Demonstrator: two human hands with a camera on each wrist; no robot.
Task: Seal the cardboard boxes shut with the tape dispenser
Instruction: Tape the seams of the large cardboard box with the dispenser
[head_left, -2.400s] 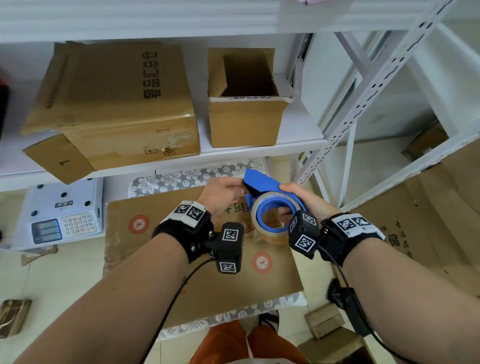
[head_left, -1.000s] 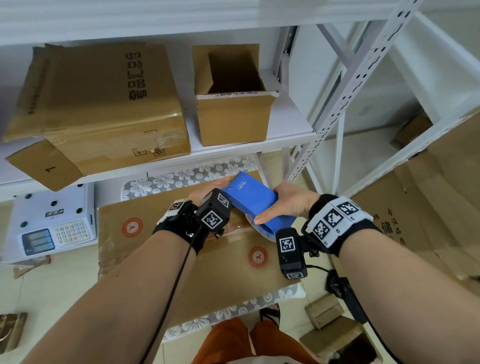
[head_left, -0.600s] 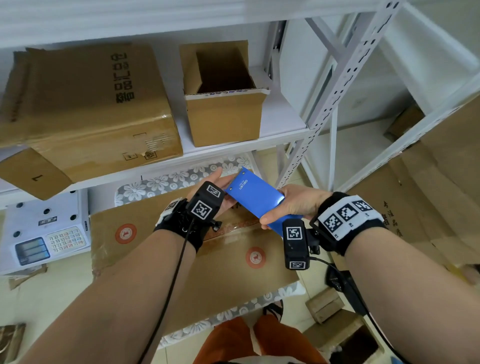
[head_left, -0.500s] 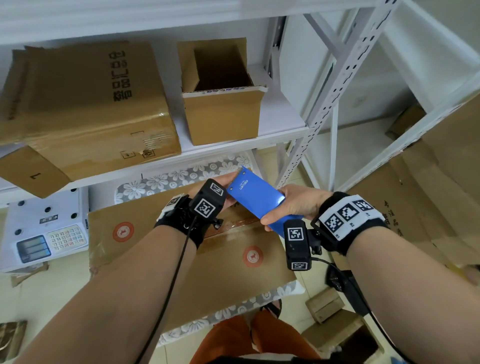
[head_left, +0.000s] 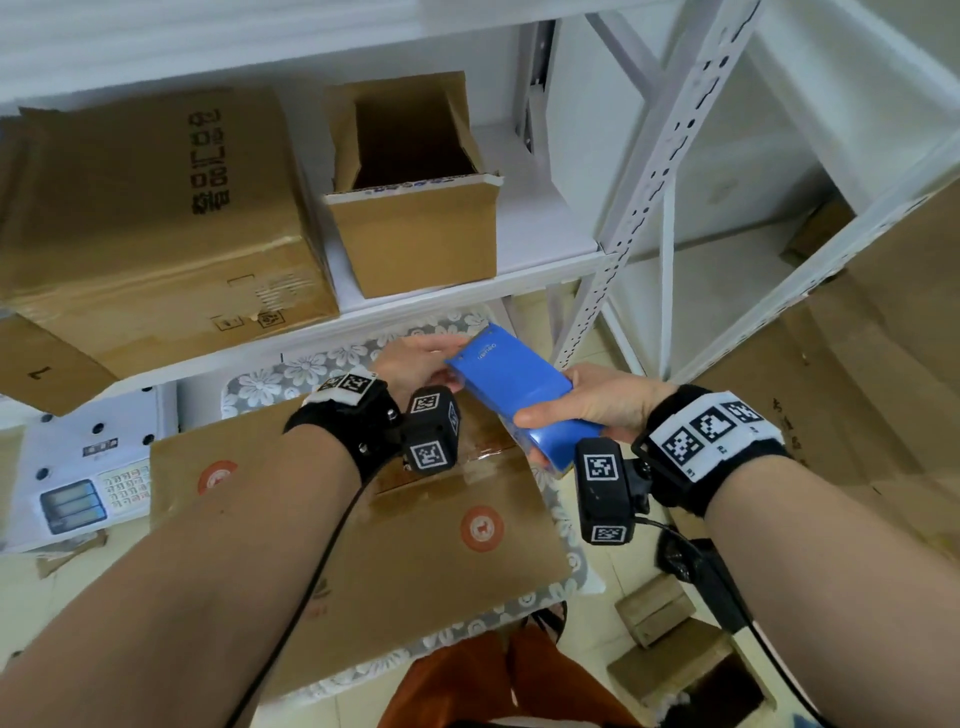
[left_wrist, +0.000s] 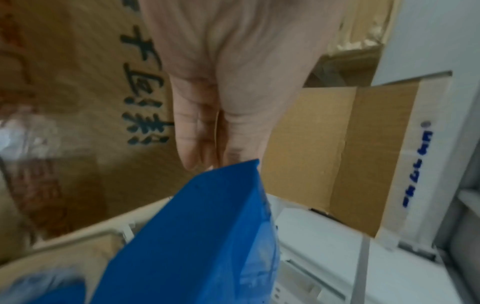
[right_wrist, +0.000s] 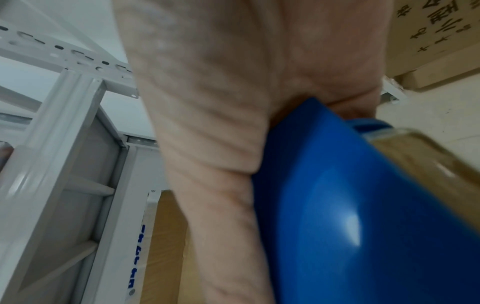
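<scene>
A blue tape dispenser (head_left: 511, 389) is held above a closed cardboard box (head_left: 415, 545) with red round marks and glossy tape along its seam. My right hand (head_left: 587, 410) grips the dispenser's rear, thumb on top; in the right wrist view the right hand (right_wrist: 221, 102) wraps the blue body (right_wrist: 350, 205) beside the brown tape roll (right_wrist: 428, 164). My left hand (head_left: 421, 358) reaches to the dispenser's front end. In the left wrist view the left hand (left_wrist: 228, 82) has straight fingers whose tips are hidden behind the blue edge (left_wrist: 194, 236). A small open box (head_left: 415, 234) stands on the shelf.
A large closed box (head_left: 156, 218) fills the shelf's left part. A white electronic scale (head_left: 83, 467) sits at the lower left. A perforated white shelf post (head_left: 649, 182) rises at right, with flattened cardboard (head_left: 857, 389) beyond. Small boxes (head_left: 665, 613) lie on the floor.
The dispenser has turned so its flat blue back faces up and the roll is hidden in the head view. Both hands lifted it slightly off the box; in the last half second little moved.
</scene>
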